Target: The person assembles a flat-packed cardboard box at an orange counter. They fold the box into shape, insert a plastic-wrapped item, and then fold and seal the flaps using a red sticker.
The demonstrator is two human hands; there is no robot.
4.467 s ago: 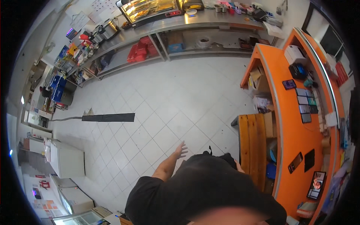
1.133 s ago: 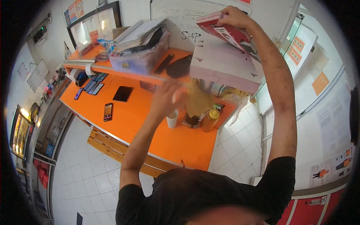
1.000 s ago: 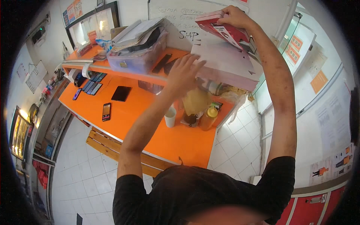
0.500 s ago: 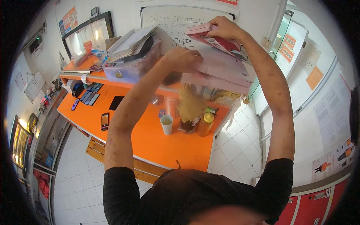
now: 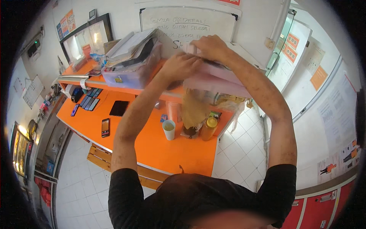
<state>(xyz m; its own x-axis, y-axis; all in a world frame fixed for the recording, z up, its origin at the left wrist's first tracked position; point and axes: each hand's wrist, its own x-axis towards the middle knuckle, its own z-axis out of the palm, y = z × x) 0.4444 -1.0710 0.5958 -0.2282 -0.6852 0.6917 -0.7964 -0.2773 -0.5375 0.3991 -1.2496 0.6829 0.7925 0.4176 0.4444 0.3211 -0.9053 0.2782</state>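
Observation:
A thick stack of pale pink sheets or flat card (image 5: 219, 82) lies at the right end of the raised orange shelf. My left hand (image 5: 181, 68) is at its left edge, fingers curled and closed; what they hold is hidden. Just above and to the right, my right hand (image 5: 210, 47) is closed too, its fingers bent down over the top of the stack. A pale, blurred edge shows by its fingertips, too smeared to name. Both forearms reach up across the counter.
Left of the stack stands a clear plastic bin (image 5: 126, 76) heaped with papers. Below, the orange counter (image 5: 152, 147) bears a white cup (image 5: 169, 129), a yellow-capped bottle (image 5: 209, 129), a phone (image 5: 105, 127) and a black tablet (image 5: 119, 108). A whiteboard (image 5: 225, 19) hangs behind.
My right hand has moved left and down, close to my left hand. The red-and-white printed pile it held up no longer shows. My left hand has shifted slightly left and down.

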